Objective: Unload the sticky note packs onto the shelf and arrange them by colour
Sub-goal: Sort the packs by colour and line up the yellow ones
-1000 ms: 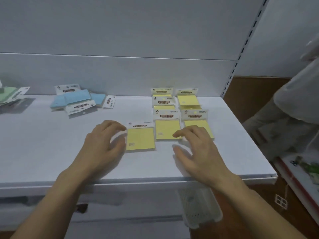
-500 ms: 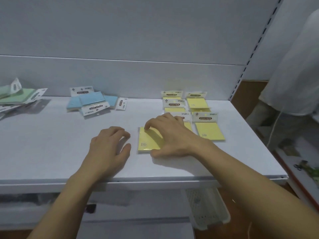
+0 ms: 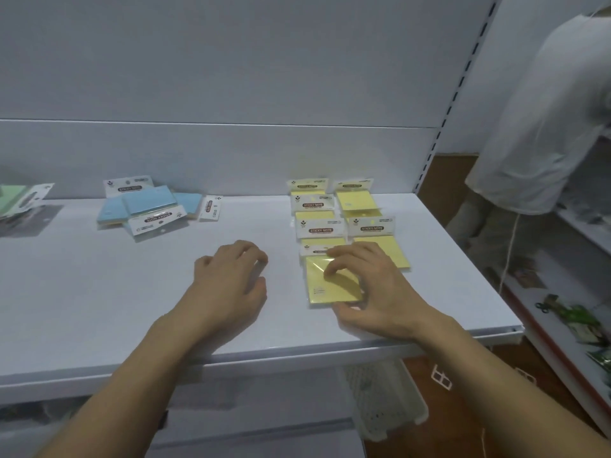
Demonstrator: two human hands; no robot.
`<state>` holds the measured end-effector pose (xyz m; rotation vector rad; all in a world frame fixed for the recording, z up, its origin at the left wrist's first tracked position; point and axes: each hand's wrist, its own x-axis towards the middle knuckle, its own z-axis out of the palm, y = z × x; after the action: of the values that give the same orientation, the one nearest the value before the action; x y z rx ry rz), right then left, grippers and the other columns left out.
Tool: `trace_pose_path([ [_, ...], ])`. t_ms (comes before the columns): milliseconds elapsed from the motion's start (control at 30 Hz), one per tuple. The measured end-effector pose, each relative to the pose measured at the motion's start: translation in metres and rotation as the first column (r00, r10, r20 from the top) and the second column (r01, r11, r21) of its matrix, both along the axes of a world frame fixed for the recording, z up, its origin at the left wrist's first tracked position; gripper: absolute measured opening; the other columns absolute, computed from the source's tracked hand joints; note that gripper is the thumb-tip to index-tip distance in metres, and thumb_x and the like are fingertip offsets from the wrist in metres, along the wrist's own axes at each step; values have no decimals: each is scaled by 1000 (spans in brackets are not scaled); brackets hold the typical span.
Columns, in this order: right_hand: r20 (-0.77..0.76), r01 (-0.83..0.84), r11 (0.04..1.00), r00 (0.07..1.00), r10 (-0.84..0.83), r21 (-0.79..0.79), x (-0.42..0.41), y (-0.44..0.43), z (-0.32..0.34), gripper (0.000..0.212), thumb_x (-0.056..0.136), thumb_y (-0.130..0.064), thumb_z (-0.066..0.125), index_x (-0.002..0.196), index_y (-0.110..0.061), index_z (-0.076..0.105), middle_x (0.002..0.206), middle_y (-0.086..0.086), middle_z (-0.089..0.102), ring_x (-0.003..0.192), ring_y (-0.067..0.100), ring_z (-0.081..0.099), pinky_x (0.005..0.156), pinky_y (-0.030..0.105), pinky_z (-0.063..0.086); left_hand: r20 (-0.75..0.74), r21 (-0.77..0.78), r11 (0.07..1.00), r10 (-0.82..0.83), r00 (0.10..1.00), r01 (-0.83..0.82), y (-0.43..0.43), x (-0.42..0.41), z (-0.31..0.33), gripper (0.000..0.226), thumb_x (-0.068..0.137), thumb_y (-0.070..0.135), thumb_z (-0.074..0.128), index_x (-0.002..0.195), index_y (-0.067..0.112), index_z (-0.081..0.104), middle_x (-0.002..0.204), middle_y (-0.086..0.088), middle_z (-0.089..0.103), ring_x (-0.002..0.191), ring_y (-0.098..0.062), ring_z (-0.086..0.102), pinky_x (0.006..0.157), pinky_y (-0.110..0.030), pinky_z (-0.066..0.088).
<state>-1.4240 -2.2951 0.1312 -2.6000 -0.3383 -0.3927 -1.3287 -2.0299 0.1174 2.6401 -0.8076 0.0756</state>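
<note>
On the white shelf [image 3: 99, 292] a yellow sticky note pack [image 3: 325, 287] lies at the front of the left yellow column, and my right hand [image 3: 367, 285] grips it, fingers on its top and thumb at its near edge. Behind it several yellow packs [image 3: 357, 206] lie in two overlapping columns reaching the back wall. My left hand [image 3: 231, 276] rests flat on the shelf to the left, fingers slightly curled, holding nothing. A loose heap of blue packs [image 3: 148, 206] lies at the back left. Green packs [image 3: 16, 200] show at the far left edge.
A white perforated basket [image 3: 386, 398] sits under the shelf's front edge. A person in a white shirt [image 3: 535, 120] stands at the right by another shelf unit [image 3: 578, 292] with small items. The slotted upright [image 3: 453, 94] marks the shelf's right end.
My right hand reached across, took the yellow pack that lay left of the columns, and slid it right to the front of the left column. My left hand stayed on the shelf.
</note>
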Motion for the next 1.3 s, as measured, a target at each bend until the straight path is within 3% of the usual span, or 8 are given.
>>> trace_pose_path([
  [100, 1, -10, 1000, 1000, 10, -17, -2, -2, -4, 39, 77, -45, 73, 114, -38, 63, 136, -20, 56, 133, 10, 41, 104, 46, 40, -7, 11, 998, -60, 998, 60, -21, 12, 0, 32, 95, 33, 41, 125, 30, 53, 137, 9, 45, 123, -16, 46, 105, -45, 29],
  [267, -1, -12, 999, 1000, 12, -50, -5, -2, -9, 40, 77, -52, 69, 114, -42, 59, 136, -20, 51, 132, 6, 38, 102, 43, 38, -20, 2, 998, -56, 998, 56, -33, 20, -2, 31, 98, 32, 42, 127, 26, 51, 136, 8, 44, 114, -15, 51, 105, -46, 27],
  [733, -12, -90, 993, 996, 89, -76, -10, -2, -8, 37, 75, -42, 72, 109, -37, 58, 120, -14, 49, 121, 8, 42, 97, 41, 42, 1, -65, 997, -46, 999, 46, -27, 20, -12, 32, 100, 34, 45, 130, 29, 54, 140, 11, 45, 117, -14, 53, 114, -50, 23],
  [1067, -30, -91, 993, 996, 89, -76, -8, -1, -6, 38, 74, -42, 67, 110, -33, 59, 116, -11, 50, 114, 12, 45, 95, 41, 43, 8, -77, 997, -29, 1000, 30, -28, 23, -14, 32, 98, 35, 49, 128, 32, 57, 138, 13, 48, 115, -12, 54, 111, -45, 24],
  [1300, -50, -62, 992, 997, 56, -114, -11, 1, -2, 39, 74, -45, 59, 112, -34, 58, 117, -14, 48, 116, 8, 41, 91, 33, 33, -1, -38, 999, 0, 1000, 0, -30, 22, -16, 36, 96, 44, 44, 129, 36, 56, 140, 15, 48, 119, -12, 54, 112, -45, 29],
])
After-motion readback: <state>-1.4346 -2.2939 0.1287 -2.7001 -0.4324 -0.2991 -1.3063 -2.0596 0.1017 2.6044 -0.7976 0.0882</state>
